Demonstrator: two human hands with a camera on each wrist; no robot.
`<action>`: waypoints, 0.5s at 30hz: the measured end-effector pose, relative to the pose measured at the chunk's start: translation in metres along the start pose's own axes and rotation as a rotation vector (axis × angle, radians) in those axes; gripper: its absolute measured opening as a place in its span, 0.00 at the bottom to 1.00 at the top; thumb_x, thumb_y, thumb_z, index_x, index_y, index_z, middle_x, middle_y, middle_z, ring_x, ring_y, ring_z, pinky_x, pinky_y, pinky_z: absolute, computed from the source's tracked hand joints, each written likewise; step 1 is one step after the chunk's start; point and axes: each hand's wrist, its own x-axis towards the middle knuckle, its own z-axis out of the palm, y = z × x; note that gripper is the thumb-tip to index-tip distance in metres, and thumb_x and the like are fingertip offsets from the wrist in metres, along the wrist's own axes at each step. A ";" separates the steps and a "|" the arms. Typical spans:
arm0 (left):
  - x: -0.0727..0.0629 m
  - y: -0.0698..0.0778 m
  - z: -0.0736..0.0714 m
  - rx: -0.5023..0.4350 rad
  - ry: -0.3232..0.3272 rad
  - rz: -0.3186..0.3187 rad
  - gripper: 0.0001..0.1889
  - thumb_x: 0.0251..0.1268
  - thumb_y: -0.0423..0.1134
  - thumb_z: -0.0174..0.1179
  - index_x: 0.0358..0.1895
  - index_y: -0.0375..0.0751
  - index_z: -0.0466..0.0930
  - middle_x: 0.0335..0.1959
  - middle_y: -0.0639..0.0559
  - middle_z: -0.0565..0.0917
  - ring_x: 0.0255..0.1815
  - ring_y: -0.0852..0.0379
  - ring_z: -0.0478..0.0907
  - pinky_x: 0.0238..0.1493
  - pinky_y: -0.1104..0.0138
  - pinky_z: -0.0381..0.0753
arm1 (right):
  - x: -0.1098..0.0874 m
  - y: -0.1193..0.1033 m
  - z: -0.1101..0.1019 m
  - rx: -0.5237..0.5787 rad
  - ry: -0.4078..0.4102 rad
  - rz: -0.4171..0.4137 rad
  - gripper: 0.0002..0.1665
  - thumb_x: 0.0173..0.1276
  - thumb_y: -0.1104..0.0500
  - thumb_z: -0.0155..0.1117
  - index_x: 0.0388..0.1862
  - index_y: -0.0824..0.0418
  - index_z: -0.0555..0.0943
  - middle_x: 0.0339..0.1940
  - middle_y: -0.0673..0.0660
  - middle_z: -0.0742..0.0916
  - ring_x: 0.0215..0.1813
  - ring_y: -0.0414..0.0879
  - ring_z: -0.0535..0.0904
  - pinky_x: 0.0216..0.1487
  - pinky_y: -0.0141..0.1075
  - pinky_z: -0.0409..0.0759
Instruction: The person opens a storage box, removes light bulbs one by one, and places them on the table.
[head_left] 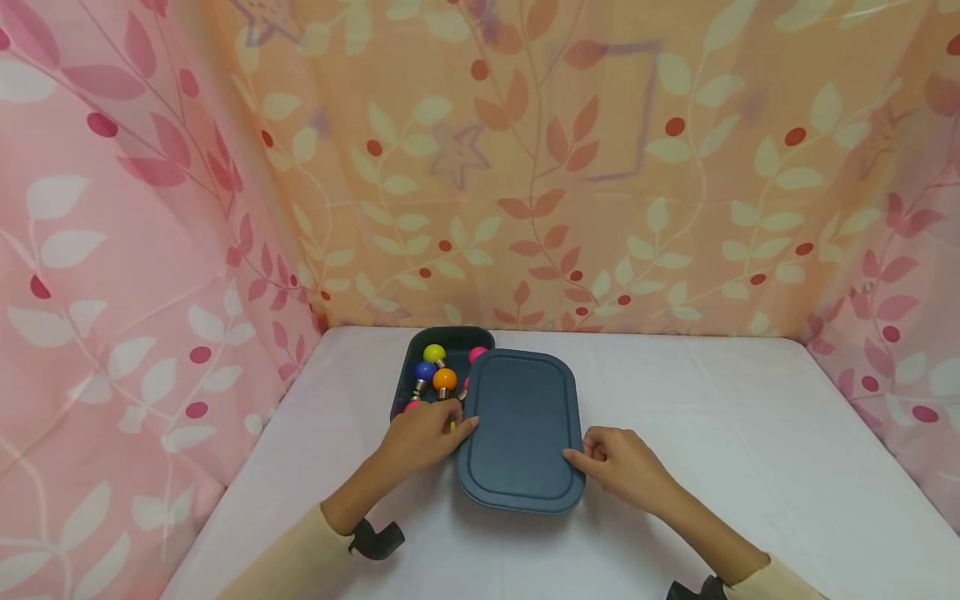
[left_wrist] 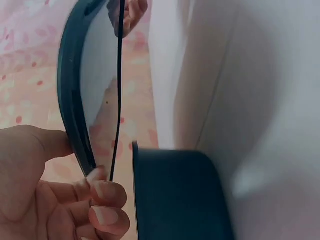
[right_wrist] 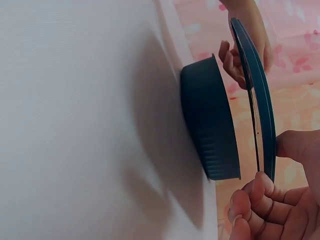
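Note:
A dark blue-grey lid (head_left: 521,429) is held up by both hands, above and to the right of a dark rectangular container (head_left: 397,400). My left hand (head_left: 423,433) pinches its left edge, thumb on top and fingers curled below. The right hand (head_left: 618,467) pinches the opposite edge in the same way. Inside the container lie several small coloured bulbs with metal screw bases, among them a yellow-green bulb (head_left: 434,354), a blue bulb (head_left: 425,371) and an orange bulb (head_left: 445,381). The lid and left hand hide part of the container. Both wrist views show a gap between lid (right_wrist: 262,100) and container (right_wrist: 207,110).
The container stands on a white-covered table (head_left: 712,417). Floral curtains (head_left: 450,208) hang behind the table and along both sides. Dark straps (head_left: 377,540) circle the wrists below beige sleeves (head_left: 292,558).

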 end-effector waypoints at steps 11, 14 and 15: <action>-0.006 0.015 0.007 -0.061 -0.100 0.032 0.19 0.69 0.62 0.60 0.38 0.49 0.78 0.14 0.59 0.71 0.16 0.61 0.70 0.17 0.70 0.67 | -0.013 0.014 -0.013 0.023 -0.021 0.022 0.24 0.68 0.41 0.69 0.24 0.55 0.73 0.11 0.46 0.73 0.16 0.41 0.73 0.18 0.31 0.68; -0.006 0.017 0.011 -0.087 -0.117 0.031 0.19 0.68 0.62 0.61 0.38 0.49 0.79 0.15 0.60 0.72 0.17 0.62 0.70 0.17 0.70 0.69 | -0.016 0.016 -0.017 0.035 -0.034 0.025 0.25 0.68 0.40 0.69 0.24 0.55 0.74 0.11 0.46 0.73 0.16 0.41 0.73 0.18 0.31 0.69; -0.007 0.018 0.013 -0.096 -0.123 0.031 0.19 0.68 0.62 0.61 0.38 0.49 0.79 0.15 0.60 0.72 0.17 0.61 0.70 0.17 0.70 0.69 | -0.017 0.017 -0.018 0.041 -0.042 0.030 0.25 0.67 0.40 0.70 0.23 0.55 0.74 0.11 0.46 0.74 0.16 0.41 0.73 0.18 0.31 0.68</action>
